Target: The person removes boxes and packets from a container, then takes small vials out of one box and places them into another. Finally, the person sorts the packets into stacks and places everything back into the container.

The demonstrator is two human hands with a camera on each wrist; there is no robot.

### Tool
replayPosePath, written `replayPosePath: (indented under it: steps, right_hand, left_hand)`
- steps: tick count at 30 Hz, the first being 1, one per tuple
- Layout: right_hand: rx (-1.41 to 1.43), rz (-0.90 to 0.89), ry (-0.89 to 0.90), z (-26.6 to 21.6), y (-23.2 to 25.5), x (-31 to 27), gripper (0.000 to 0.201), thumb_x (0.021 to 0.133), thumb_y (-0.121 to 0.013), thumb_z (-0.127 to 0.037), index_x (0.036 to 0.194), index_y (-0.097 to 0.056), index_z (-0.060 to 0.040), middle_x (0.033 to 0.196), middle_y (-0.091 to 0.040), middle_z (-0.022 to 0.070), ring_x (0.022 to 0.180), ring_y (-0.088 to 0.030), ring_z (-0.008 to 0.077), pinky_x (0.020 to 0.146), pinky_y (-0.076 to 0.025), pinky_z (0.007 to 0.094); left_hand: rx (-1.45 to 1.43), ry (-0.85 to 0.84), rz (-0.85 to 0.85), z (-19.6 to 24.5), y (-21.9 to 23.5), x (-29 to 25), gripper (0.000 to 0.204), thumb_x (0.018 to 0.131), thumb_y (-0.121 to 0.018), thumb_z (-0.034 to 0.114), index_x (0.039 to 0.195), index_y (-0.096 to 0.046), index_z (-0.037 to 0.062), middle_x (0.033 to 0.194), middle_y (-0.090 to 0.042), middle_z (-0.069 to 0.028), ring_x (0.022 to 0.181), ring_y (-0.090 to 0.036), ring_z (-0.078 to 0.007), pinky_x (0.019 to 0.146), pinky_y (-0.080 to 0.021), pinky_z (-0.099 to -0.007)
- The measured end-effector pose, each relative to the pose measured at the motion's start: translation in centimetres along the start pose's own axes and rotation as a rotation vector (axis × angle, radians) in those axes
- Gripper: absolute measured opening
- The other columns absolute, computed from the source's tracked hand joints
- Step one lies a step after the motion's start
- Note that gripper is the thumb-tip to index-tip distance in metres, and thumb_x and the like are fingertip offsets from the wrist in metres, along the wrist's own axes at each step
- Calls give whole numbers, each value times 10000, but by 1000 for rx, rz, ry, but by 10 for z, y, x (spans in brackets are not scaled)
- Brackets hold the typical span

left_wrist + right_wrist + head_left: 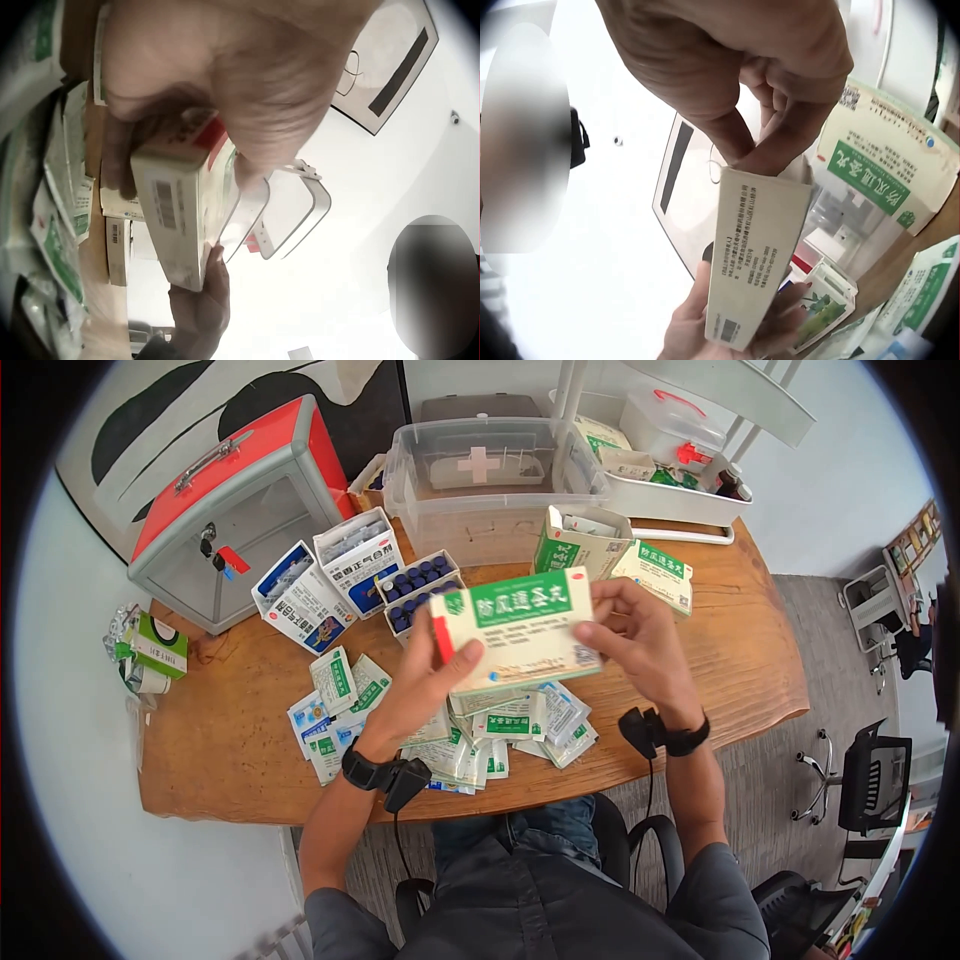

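Observation:
A cream and green medicine box (520, 645) with a red end is held up between both hands, above a heap of sachets (510, 722). My left hand (425, 685) grips its left end, thumb across the printed front and fingers behind. With its thumb near the upper right corner, my right hand (640, 645) pinches the other end. In the right wrist view, the right fingers bend at the top edge of the box (757, 259), over its narrow printed side. The left wrist view shows a barcode on a narrow side of the box (172, 214).
Two blue-and-white cartons (357, 565) and a tray of dark-capped vials (420, 585) stand to the left, near a red-and-grey cabinet (235, 510). Behind are a clear plastic bin (470, 525) and a white tray (690, 505). More green-labelled boxes (655, 575) are at the right.

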State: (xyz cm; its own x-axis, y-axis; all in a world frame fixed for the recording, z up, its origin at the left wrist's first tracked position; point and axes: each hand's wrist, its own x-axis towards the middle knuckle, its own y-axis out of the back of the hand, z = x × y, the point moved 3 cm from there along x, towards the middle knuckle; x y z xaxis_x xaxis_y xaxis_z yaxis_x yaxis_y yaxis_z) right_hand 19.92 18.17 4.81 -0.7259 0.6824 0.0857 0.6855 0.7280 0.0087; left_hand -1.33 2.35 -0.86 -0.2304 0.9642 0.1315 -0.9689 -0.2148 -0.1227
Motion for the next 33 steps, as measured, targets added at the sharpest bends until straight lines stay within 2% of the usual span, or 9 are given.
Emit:
replayPosePath:
  steps: [3, 10, 12, 14, 17, 21, 26, 29, 33]
  right_hand:
    - [-293, 56, 106, 4, -24, 16, 344, 935, -818, -63, 1205, -647, 64, 829, -730, 79, 708, -711, 105, 569, -522, 233]
    - [-104, 96, -33, 44, -10, 39, 258, 981, -779, -115, 1127, -672, 70, 823, -746, 101, 699, -732, 116, 622, -589, 248]
    - [-207, 84, -33, 65, 1, 39, 278, 954, -800, -118, 1138, -689, 58, 839, -758, 120, 726, -753, 174, 642, -598, 282]
    - [-684, -59, 83, 67, -1, 36, 367, 872, -854, -131, 1159, -703, 41, 983, -745, 157, 888, -759, 286, 757, -611, 371]
    - [-972, -174, 208, 57, -10, 27, 549, 775, -904, -163, 1237, -677, 29, 1158, -683, 194, 1072, -692, 379, 887, -581, 440]
    - [-994, -158, 116, 65, -10, 24, 673, 728, -933, -210, 1283, -638, 33, 1253, -617, 214, 1165, -641, 404, 938, -551, 476]
    - [-901, -176, -153, 66, 0, 30, 577, 777, -912, -207, 1212, -628, 46, 1013, -712, 256, 1021, -705, 448, 856, -555, 503]
    - [-757, -109, -51, 62, 8, 31, 480, 828, -878, -218, 1155, -651, 50, 864, -715, 256, 876, -722, 448, 791, -566, 482]
    - [-645, -54, -111, 40, 1, 36, 425, 859, -854, -241, 1107, -677, 54, 834, -709, 240, 797, -714, 428, 750, -569, 457]
  left_hand:
    - [151, -108, 269, 18, 16, -1, 707, 1025, -711, 179, 1567, -304, -24, 1453, -520, -186, 1342, -553, -230, 1125, -472, -348]
    - [41, -148, 414, 21, 41, -13, 704, 1048, -662, 200, 1598, -279, -12, 1424, -544, -190, 1299, -587, -226, 1112, -488, -350]
    - [12, -131, 447, 17, 42, -18, 720, 1046, -646, 186, 1618, -255, -8, 1414, -553, -179, 1293, -590, -224, 1106, -491, -345]
    - [-22, -106, 429, 11, 41, -21, 745, 1030, -634, 154, 1638, -231, 1, 1420, -544, -165, 1295, -581, -221, 1104, -484, -347]
    - [54, -146, 434, 3, 38, -23, 772, 1006, -623, 119, 1656, -217, 21, 1417, -537, -157, 1287, -575, -217, 1107, -474, -353]
    - [-19, -156, 433, 12, 32, -21, 763, 988, -597, 89, 1658, -236, 42, 1414, -530, -149, 1282, -569, -208, 1115, -463, -354]
    - [-4, -144, 421, 9, 44, -26, 733, 992, -589, 104, 1644, -260, 40, 1406, -537, -143, 1290, -569, -200, 1112, -466, -350]
    - [-56, -154, 447, 10, 45, -28, 723, 999, -584, 113, 1642, -262, 39, 1400, -541, -141, 1297, -564, -200, 1114, -460, -342]
    - [-128, -179, 504, 10, 47, -29, 696, 1011, -577, 127, 1634, -277, 52, 1408, -546, -141, 1298, -563, -199, 1123, -453, -343]
